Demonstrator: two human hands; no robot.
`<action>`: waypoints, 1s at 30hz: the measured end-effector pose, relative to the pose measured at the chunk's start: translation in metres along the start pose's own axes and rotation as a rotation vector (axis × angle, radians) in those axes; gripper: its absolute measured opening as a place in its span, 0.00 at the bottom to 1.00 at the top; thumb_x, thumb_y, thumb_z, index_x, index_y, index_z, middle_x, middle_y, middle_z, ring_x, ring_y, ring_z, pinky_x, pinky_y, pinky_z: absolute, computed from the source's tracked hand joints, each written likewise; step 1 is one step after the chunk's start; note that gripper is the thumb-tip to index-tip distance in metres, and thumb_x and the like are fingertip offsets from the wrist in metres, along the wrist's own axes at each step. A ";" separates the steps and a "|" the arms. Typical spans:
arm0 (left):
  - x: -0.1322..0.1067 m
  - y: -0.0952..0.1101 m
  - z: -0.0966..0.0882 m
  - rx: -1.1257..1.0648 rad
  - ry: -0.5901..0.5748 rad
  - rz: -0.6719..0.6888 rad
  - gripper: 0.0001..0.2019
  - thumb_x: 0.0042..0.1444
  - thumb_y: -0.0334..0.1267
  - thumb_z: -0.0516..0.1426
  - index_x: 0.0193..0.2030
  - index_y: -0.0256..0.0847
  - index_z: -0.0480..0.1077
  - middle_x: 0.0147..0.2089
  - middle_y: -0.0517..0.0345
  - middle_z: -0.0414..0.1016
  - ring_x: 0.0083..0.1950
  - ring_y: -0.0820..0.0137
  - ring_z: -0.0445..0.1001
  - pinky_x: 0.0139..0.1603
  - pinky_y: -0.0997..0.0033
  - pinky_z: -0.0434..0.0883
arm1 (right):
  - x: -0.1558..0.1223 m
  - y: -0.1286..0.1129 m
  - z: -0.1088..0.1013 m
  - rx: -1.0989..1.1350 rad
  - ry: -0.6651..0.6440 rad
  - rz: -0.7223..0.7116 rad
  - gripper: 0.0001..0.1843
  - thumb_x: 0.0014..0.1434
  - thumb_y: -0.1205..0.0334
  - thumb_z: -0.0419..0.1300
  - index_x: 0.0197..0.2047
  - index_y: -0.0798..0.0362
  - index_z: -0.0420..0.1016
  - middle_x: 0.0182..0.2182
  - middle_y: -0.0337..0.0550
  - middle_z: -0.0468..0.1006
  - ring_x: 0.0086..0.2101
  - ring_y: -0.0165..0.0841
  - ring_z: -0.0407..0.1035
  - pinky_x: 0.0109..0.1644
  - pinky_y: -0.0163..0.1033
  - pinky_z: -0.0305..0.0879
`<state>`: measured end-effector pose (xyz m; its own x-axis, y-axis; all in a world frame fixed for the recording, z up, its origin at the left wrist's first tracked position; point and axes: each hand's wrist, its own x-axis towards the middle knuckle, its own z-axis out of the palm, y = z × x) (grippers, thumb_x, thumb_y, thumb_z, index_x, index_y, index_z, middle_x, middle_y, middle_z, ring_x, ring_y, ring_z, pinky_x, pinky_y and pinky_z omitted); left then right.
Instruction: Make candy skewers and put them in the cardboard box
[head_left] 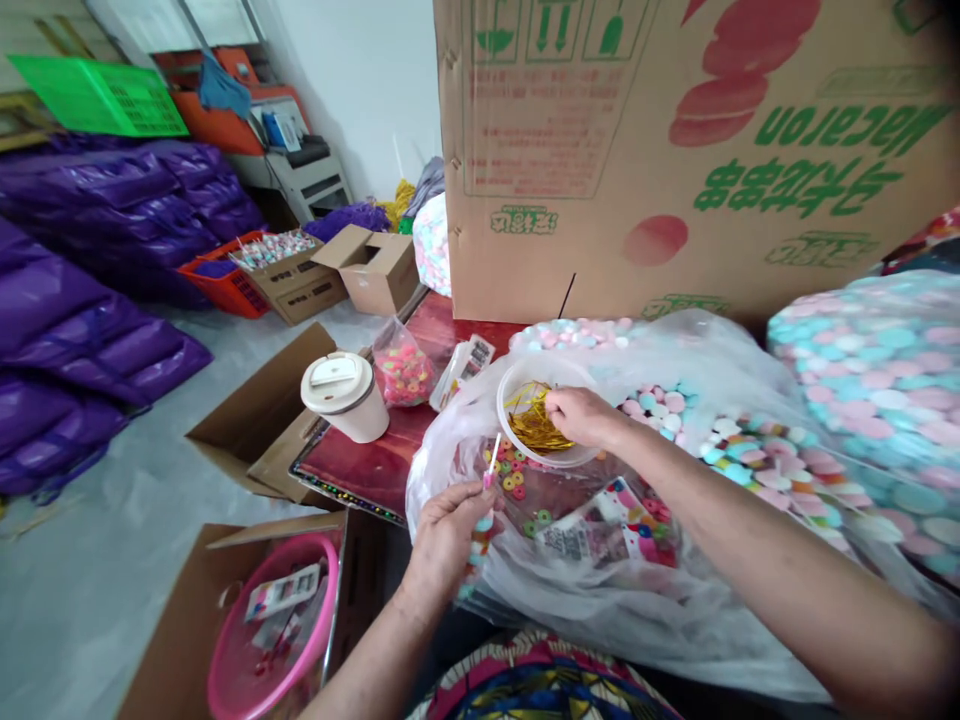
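My left hand (442,540) is closed round a candy skewer (481,548). Its white stick points up past a pink piece at my fingertips, and pastel and brown pieces show below the hand. My right hand (583,416) reaches into a round translucent bowl (551,459), fingers pinched on gold twist ties (531,428); how many are between them is hidden. Around the bowl lie small ring candies (516,478) and pastel round candies (667,405) on a clear plastic sheet (600,610). Printed packets (592,530) rest just in front of the bowl.
A large cardboard carton (570,250) stands behind the work area. On the red table (360,475) are a white lidded cup (345,395) and a bag of ring candies (405,368). At lower left, a pink basin (225,655) sits in an open box. A full candy bag (885,370) stands right.
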<state>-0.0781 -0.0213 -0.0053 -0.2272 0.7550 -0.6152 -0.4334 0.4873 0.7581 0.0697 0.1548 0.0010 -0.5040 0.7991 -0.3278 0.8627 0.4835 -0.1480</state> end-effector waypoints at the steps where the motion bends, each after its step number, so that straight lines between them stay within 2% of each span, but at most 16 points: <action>1: 0.002 -0.001 0.002 -0.030 -0.010 0.012 0.15 0.39 0.46 0.65 0.29 0.37 0.75 0.20 0.59 0.72 0.15 0.75 0.63 0.10 0.80 0.49 | 0.001 -0.001 0.000 0.013 -0.005 0.000 0.11 0.60 0.69 0.52 0.39 0.55 0.76 0.41 0.49 0.78 0.42 0.36 0.70 0.42 0.37 0.61; 3: 0.005 -0.003 0.006 -0.091 -0.031 0.042 0.13 0.37 0.43 0.66 0.27 0.36 0.75 0.20 0.58 0.72 0.17 0.75 0.66 0.13 0.80 0.55 | 0.005 -0.004 0.000 0.041 -0.036 0.009 0.07 0.61 0.64 0.56 0.38 0.55 0.75 0.39 0.46 0.78 0.40 0.34 0.71 0.43 0.39 0.64; 6: 0.004 -0.004 0.008 -0.170 -0.032 0.082 0.12 0.35 0.40 0.67 0.25 0.35 0.74 0.22 0.57 0.74 0.20 0.74 0.70 0.21 0.77 0.65 | 0.009 -0.006 0.001 0.109 -0.051 0.016 0.10 0.61 0.58 0.58 0.36 0.56 0.73 0.35 0.41 0.76 0.36 0.31 0.70 0.42 0.41 0.67; 8: 0.002 -0.003 0.007 -0.167 -0.018 0.081 0.12 0.36 0.41 0.67 0.25 0.35 0.74 0.22 0.57 0.74 0.21 0.73 0.71 0.21 0.77 0.65 | 0.010 -0.002 -0.002 0.187 -0.010 0.007 0.08 0.61 0.61 0.58 0.32 0.56 0.72 0.32 0.39 0.75 0.34 0.30 0.70 0.40 0.39 0.66; 11: 0.002 0.001 0.006 -0.115 -0.027 0.074 0.12 0.38 0.43 0.66 0.27 0.36 0.74 0.21 0.58 0.73 0.21 0.72 0.70 0.18 0.79 0.59 | 0.009 0.009 -0.010 0.343 0.050 0.007 0.07 0.58 0.68 0.55 0.28 0.55 0.69 0.22 0.35 0.72 0.26 0.28 0.68 0.31 0.33 0.61; 13: 0.003 0.005 0.009 -0.113 -0.075 0.095 0.11 0.40 0.43 0.66 0.28 0.38 0.74 0.21 0.59 0.72 0.22 0.72 0.71 0.18 0.79 0.59 | 0.006 0.013 -0.015 0.461 0.057 0.024 0.06 0.57 0.69 0.52 0.29 0.54 0.67 0.17 0.32 0.68 0.19 0.26 0.64 0.24 0.31 0.56; 15: 0.006 0.008 0.015 -0.129 -0.121 0.123 0.10 0.41 0.42 0.65 0.27 0.38 0.73 0.23 0.59 0.73 0.22 0.73 0.70 0.20 0.78 0.61 | -0.001 0.013 -0.020 0.577 0.068 0.036 0.05 0.56 0.71 0.50 0.32 0.54 0.64 0.18 0.32 0.69 0.15 0.24 0.61 0.20 0.30 0.53; 19: 0.009 0.016 0.026 -0.140 -0.115 0.134 0.09 0.42 0.42 0.64 0.26 0.39 0.72 0.24 0.60 0.73 0.21 0.74 0.68 0.19 0.77 0.60 | -0.039 0.003 -0.025 0.767 0.146 -0.005 0.08 0.56 0.71 0.47 0.38 0.54 0.63 0.29 0.37 0.74 0.17 0.22 0.62 0.21 0.29 0.55; 22: 0.008 0.021 0.035 -0.123 -0.091 0.121 0.10 0.41 0.42 0.64 0.27 0.39 0.73 0.22 0.61 0.72 0.20 0.74 0.67 0.18 0.77 0.59 | -0.083 -0.013 -0.018 0.960 0.194 -0.177 0.07 0.59 0.65 0.50 0.38 0.54 0.68 0.26 0.36 0.72 0.19 0.23 0.61 0.25 0.31 0.59; 24: 0.005 0.020 0.042 -0.110 -0.114 0.143 0.10 0.41 0.41 0.63 0.28 0.38 0.73 0.22 0.62 0.71 0.20 0.75 0.67 0.19 0.77 0.60 | -0.106 -0.027 -0.008 1.054 0.217 -0.258 0.08 0.60 0.60 0.52 0.37 0.53 0.70 0.24 0.35 0.70 0.21 0.24 0.61 0.27 0.32 0.60; 28: 0.000 0.014 0.055 -0.073 -0.227 0.197 0.07 0.43 0.39 0.60 0.26 0.37 0.73 0.20 0.63 0.69 0.21 0.76 0.65 0.24 0.76 0.62 | -0.121 -0.045 0.014 1.107 0.339 -0.273 0.11 0.61 0.60 0.51 0.42 0.53 0.72 0.27 0.37 0.69 0.29 0.28 0.63 0.34 0.34 0.63; 30: -0.002 0.011 0.058 -0.033 -0.248 0.198 0.05 0.43 0.38 0.59 0.25 0.38 0.72 0.21 0.63 0.69 0.21 0.76 0.64 0.24 0.76 0.61 | -0.119 -0.044 0.019 1.154 0.319 -0.261 0.15 0.62 0.60 0.51 0.49 0.54 0.69 0.27 0.37 0.69 0.29 0.28 0.63 0.34 0.34 0.63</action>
<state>-0.0317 0.0077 0.0165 -0.0917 0.9196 -0.3820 -0.4314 0.3090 0.8476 0.0927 0.0315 0.0291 -0.5145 0.8558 0.0544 0.1822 0.1711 -0.9683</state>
